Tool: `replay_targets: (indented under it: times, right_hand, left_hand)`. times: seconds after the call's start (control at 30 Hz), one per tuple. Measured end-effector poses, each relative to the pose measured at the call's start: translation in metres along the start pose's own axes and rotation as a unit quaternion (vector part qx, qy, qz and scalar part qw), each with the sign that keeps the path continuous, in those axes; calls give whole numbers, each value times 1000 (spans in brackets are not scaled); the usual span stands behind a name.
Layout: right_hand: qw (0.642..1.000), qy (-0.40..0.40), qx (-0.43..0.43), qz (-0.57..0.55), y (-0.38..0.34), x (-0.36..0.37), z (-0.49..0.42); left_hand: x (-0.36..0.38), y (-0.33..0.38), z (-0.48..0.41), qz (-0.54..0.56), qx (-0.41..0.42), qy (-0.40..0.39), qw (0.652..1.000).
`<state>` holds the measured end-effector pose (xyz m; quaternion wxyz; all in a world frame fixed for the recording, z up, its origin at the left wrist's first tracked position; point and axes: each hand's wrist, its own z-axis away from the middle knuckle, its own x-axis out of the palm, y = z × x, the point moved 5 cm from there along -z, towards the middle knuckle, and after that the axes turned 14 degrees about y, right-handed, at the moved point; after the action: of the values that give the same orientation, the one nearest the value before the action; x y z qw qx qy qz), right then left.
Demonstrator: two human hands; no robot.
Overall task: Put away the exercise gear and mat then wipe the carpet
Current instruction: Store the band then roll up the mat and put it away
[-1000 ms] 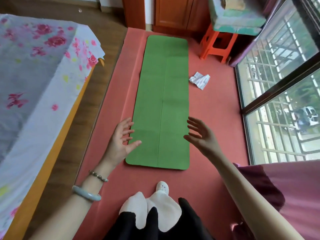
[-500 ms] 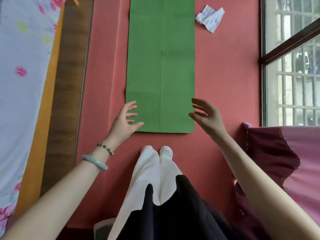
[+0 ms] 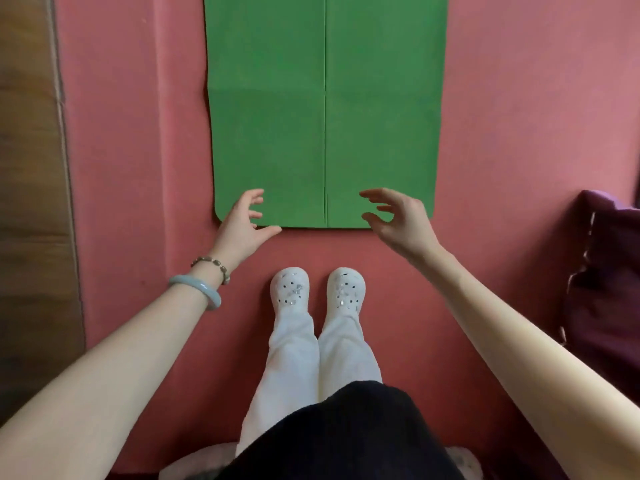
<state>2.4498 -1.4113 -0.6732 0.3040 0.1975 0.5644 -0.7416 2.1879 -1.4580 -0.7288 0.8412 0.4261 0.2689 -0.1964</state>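
Note:
A green exercise mat (image 3: 325, 109) lies flat on the red carpet (image 3: 138, 140), with fold creases across it and its near short edge just in front of my white shoes (image 3: 317, 289). My left hand (image 3: 242, 221) hovers over the mat's near left corner, fingers loosely spread, thumb at the edge. My right hand (image 3: 398, 220) hovers over the near right corner, fingers relaxed and slightly curled. Neither hand grips anything. The far end of the mat runs out of the frame.
A wooden floor strip (image 3: 31, 202) borders the carpet on the left. Dark purple fabric (image 3: 606, 271) hangs at the right edge. A pale object (image 3: 194, 462) sits on the carpet behind my feet, mostly hidden by my dark skirt.
My view has tilted down, so the bed, window and striped cloth have left the frame. Both hands have come inward over the mat's near corners.

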Motion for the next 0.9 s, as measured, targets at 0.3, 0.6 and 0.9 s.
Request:
replay_targets:
  times: [0.3, 0.6, 0.9]
  right_hand:
    - [989, -67, -39, 129, 145, 128, -35]
    - [932, -166, -147, 287, 210, 199, -61]
    - [980, -5, -89, 179, 216, 179, -82]
  left_hand:
    - [116, -120, -69, -172, 93, -28, 980]
    - [159, -156, -125, -224, 301, -49, 925]
    - [138, -104, -168, -278, 260, -75, 922]
